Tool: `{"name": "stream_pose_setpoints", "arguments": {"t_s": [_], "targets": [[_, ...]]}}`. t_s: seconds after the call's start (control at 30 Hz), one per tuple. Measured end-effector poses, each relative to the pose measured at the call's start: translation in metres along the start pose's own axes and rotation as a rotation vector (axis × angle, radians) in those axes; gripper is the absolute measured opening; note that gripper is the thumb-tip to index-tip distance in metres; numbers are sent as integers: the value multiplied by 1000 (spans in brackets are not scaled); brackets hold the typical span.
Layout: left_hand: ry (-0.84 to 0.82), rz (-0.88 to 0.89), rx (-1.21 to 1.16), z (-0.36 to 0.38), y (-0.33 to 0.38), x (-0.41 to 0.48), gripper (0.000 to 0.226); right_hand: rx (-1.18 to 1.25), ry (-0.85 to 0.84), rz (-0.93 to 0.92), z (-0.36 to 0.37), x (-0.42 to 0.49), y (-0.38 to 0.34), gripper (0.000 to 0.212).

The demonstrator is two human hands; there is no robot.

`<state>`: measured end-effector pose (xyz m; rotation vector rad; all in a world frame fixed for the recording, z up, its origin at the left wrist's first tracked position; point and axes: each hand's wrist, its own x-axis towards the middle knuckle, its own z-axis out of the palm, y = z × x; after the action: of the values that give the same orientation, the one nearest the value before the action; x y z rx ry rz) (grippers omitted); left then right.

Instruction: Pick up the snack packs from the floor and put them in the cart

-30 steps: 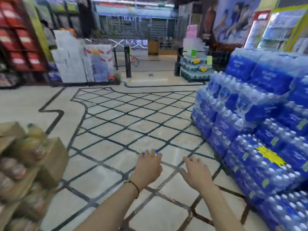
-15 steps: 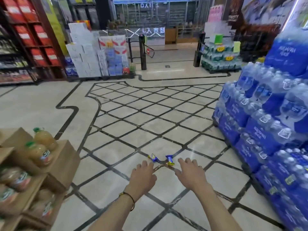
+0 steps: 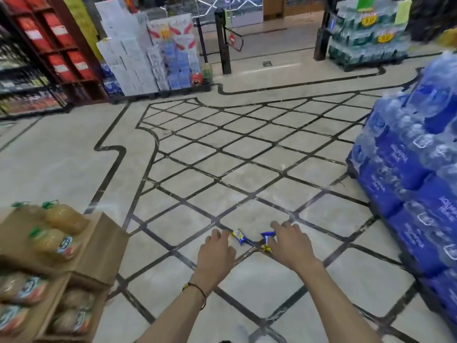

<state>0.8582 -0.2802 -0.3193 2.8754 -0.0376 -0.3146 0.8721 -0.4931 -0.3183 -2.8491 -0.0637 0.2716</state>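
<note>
Two small snack packs lie on the tiled floor between my hands. The left snack pack [image 3: 239, 235] is blue and yellow. The right snack pack [image 3: 266, 240] is blue with a gold end. My left hand [image 3: 216, 253] hovers just left of the left pack, fingers loosely bent and holding nothing. My right hand [image 3: 290, 243] reaches over the right edge of the right pack, fingertips at or on it; a grip does not show. No cart is in view.
Open cardboard boxes of juice bottles [image 3: 57, 241] stand close at the left. A tall stack of blue water-bottle packs [image 3: 408, 174] fills the right. Red shelves [image 3: 57, 45], white cartons [image 3: 128, 53] and a gate post [image 3: 222, 40] stand far behind.
Both hands have moved forward and down to the two packs. The packs, first hidden behind my left hand, now lie in plain sight between the hands. The view has dropped nearer the floor.
</note>
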Motion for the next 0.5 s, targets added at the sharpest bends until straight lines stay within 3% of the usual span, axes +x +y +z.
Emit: {"name": "stream_pose_setpoints", "arguments": {"t_s": [0.27, 0.5], "targets": [[-76, -18, -88, 26, -6, 158, 38, 53, -83, 131, 18, 146, 14, 35], [-123, -74, -47, 39, -13, 291, 37, 123, -58, 131, 32, 273, 26, 30]]}}
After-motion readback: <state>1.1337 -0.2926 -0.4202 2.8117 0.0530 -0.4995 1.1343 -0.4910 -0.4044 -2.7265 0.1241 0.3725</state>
